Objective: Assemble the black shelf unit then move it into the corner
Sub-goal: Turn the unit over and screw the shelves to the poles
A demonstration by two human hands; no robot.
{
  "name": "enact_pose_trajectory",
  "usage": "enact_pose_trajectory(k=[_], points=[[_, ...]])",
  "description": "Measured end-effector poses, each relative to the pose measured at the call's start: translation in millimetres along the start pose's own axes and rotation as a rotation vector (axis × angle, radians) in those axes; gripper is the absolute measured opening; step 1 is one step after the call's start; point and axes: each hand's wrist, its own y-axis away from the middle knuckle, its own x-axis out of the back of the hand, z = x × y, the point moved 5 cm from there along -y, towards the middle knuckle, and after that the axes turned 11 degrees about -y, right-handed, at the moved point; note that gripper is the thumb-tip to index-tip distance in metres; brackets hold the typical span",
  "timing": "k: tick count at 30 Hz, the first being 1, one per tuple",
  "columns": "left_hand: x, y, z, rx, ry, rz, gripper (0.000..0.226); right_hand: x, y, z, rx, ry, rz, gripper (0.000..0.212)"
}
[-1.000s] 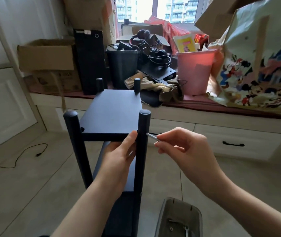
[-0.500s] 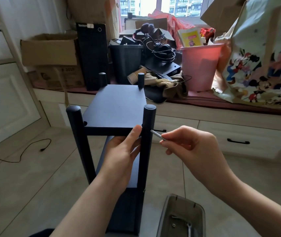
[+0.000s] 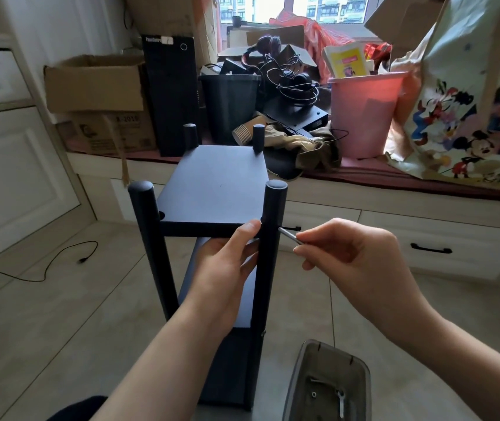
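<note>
Black shelf unit (image 3: 212, 189): your left hand (image 3: 227, 262) gripped its post.
Key (image 3: 288, 235): your right hand (image 3: 349, 253) pinched it; you needed it square.

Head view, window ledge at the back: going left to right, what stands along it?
Open cardboard box → black computer tower → black bin → tangle of headphones and cables → pink bucket → cartoon-print bag.
</note>
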Motion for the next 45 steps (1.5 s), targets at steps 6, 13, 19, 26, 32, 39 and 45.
enact_pose_trajectory(k=[6, 13, 19, 26, 32, 39, 45], points=[[1, -1, -2, 0.014, -0.034, 0.008, 0.036, -2, -4, -1, 0.015, 0.014, 0.007, 0.014], [2, -1, -3, 0.014, -0.039, 0.015, 0.035, -11, -13, 3, -0.002, 0.017, 0.009, 0.014], [3, -1, -4, 0.004, -0.055, -0.005, 0.02, -16, -17, 7, -0.059, -0.037, 0.024, 0.013], [1, 0, -5, 0.0, -0.071, 0.027, 0.021, -14, -16, 3, -0.067, 0.052, 0.048, 0.013], [-2, 0, -3, -0.007, -0.046, 0.056, 0.036, -16, -16, 0, -0.047, 0.123, 0.028, 0.014], [-2, 0, -2, -0.025, -0.08, 0.029, 0.035, -16, -17, 2, -0.059, 0.056, 0.03, 0.018], [0, 0, -3, -0.029, -0.102, 0.037, 0.029, -21, -11, -7, 0.146, 0.269, 0.016, 0.014]])
